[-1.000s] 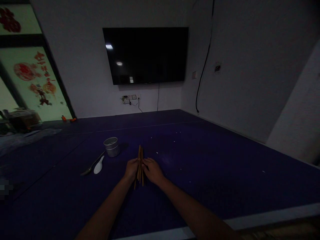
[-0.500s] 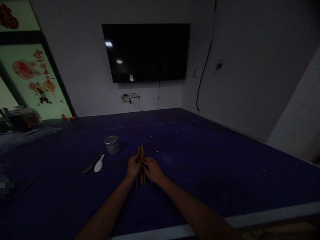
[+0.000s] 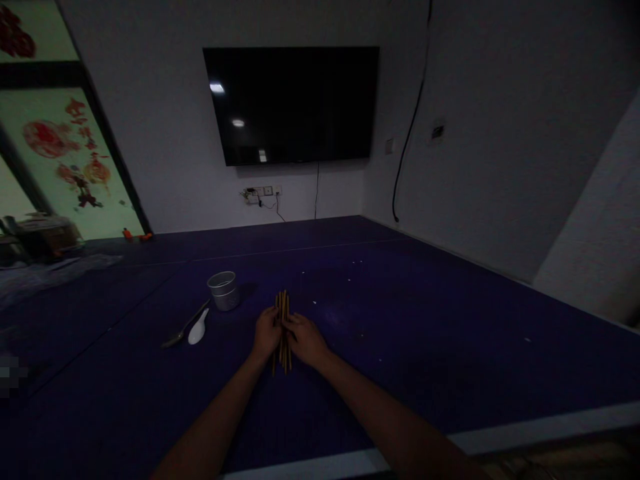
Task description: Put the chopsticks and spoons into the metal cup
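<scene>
A bundle of several wooden chopsticks (image 3: 283,303) lies lengthwise on the dark blue table (image 3: 425,333), pointing away from me. My left hand (image 3: 266,335) presses against the bundle's left side with curled fingers. My right hand (image 3: 306,340) closes on it from the right. The sticks' far ends stick out beyond my fingers and the near ends show below my palms.
A small metal cup (image 3: 223,291) stands left of the bundle. A white spoon (image 3: 198,329) and a metal spoon (image 3: 183,328) lie beside it. A black TV (image 3: 293,103) hangs on the far wall. The table's white edge (image 3: 525,437) runs near me.
The chopsticks have been squeezed into a tighter, straighter bundle between both hands. The view has shifted slightly downward.
</scene>
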{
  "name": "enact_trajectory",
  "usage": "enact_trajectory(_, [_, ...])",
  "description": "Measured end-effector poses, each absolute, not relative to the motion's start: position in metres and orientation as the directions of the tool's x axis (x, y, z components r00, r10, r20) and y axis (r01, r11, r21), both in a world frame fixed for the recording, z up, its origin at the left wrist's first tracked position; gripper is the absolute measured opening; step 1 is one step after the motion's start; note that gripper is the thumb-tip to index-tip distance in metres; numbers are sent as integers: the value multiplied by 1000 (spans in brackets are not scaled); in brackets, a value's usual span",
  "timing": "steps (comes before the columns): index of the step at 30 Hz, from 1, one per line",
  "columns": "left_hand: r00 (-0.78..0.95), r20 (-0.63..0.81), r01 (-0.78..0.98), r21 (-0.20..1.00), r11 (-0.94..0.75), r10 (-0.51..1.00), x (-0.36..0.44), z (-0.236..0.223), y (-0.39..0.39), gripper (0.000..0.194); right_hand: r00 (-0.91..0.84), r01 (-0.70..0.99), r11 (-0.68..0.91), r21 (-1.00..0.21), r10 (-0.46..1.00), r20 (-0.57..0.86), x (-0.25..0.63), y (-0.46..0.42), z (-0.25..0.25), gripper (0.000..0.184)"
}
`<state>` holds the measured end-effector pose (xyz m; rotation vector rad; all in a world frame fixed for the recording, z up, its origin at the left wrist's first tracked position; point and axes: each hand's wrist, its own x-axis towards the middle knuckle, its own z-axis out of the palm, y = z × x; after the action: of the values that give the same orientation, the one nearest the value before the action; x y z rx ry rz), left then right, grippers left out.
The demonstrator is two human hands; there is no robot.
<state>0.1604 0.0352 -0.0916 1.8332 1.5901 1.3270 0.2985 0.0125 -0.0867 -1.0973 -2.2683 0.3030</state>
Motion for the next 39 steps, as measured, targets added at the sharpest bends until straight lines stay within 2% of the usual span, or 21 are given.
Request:
enact_trajectory(10, [-70,447,683,673,-283,892,157,-88,31,23,-496,637,648,-417,759,422,299,13,-86,46])
enact_trajectory(14, [-58,489,792,554,-259,870,157,-84,28,18,-491,639,640,-427,766,415,298,14,-89,47])
enact_trajectory(19, [41,525,895,359,-264,850,159,-81,24,22,-483,634,632,-446,774,409,298,15,-92,48])
enact_trajectory(25, [90,506,946,227,-233,858,162,-81,20,22,-427,632,620,-465,779,458,296,17,-93,44])
enact_trajectory(39, [162,396,960,150,-237,904,174,-68,6,27,-411,667,579,-469,811,417,297,16,-94,62])
